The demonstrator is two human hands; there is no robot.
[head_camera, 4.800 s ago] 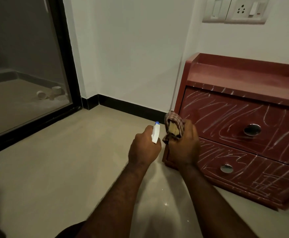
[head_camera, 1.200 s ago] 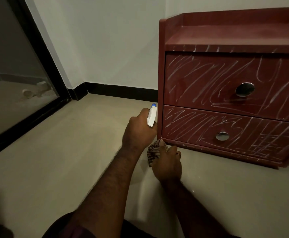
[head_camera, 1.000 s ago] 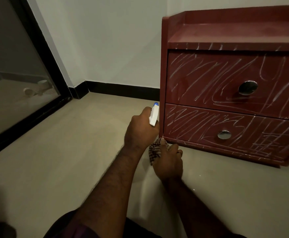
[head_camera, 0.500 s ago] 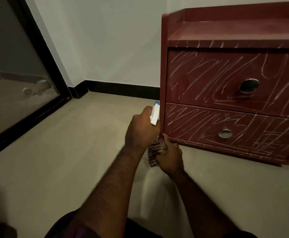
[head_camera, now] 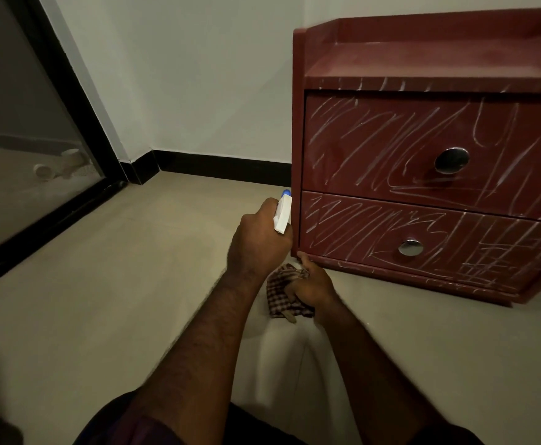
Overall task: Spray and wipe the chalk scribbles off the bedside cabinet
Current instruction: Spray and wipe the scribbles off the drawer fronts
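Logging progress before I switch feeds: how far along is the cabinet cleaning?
Done: nothing visible; scribbles cover the upper drawer and lower drawer. In hand: the left hand grips the spray bottle beside the cabinet; the right hand holds the cloth at its bottom corner. Left: spraying and wiping both fronts and the top's front edge.

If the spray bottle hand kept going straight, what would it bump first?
Probably the cabinet, at its left front edge. The left hand gripping the spray bottle is right beside it. Depth is unclear, so it might slip past.
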